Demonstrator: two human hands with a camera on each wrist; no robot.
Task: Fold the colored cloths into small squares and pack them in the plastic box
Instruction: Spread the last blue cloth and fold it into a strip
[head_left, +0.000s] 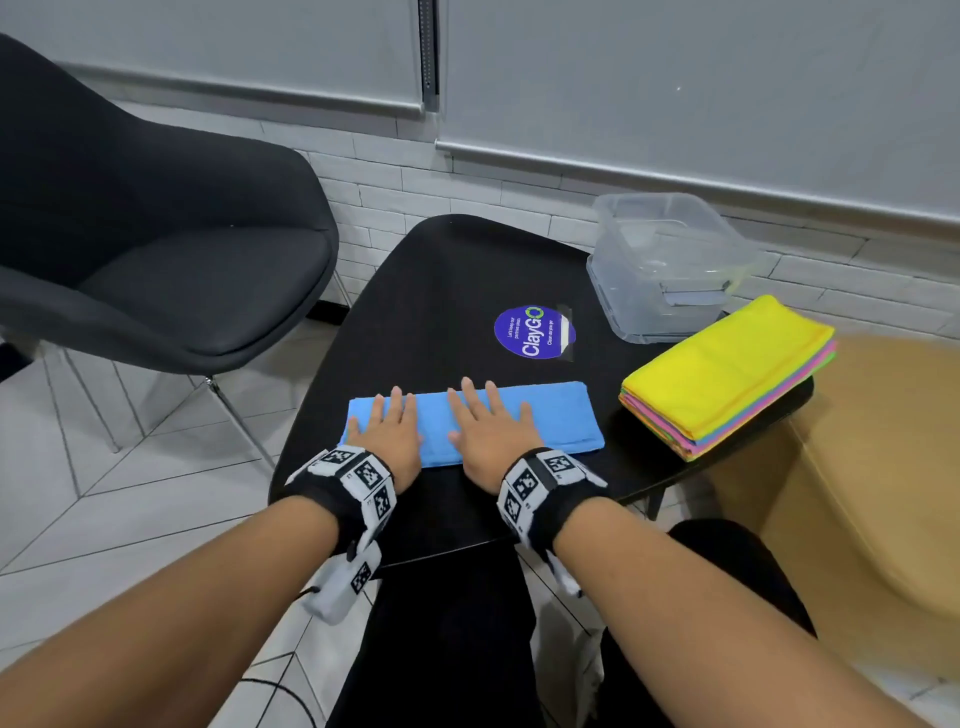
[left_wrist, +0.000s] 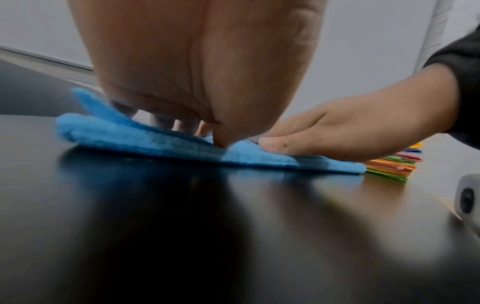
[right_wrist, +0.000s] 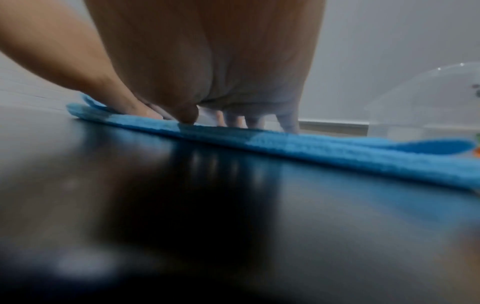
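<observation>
The blue cloth (head_left: 519, 415) lies folded into a long strip on the black table (head_left: 441, 291), long axis running left-right across the person's front. Both hands lie flat on it, fingers straight – left hand (head_left: 390, 434) at the left end, right hand (head_left: 488, 436) approx. mid-strip, so the free right end is nearer the right hand. Next fold prob. goes end to end along that axis – plastic box (head_left: 670, 265) and stack of cloths (head_left: 727, 374) sit beyond, to the right.

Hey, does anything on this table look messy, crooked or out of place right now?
Little stands out. Both hands, left hand and right hand, press flat on the blue cloth. Only the cloth stack overhangs the table edge slightly.
</observation>
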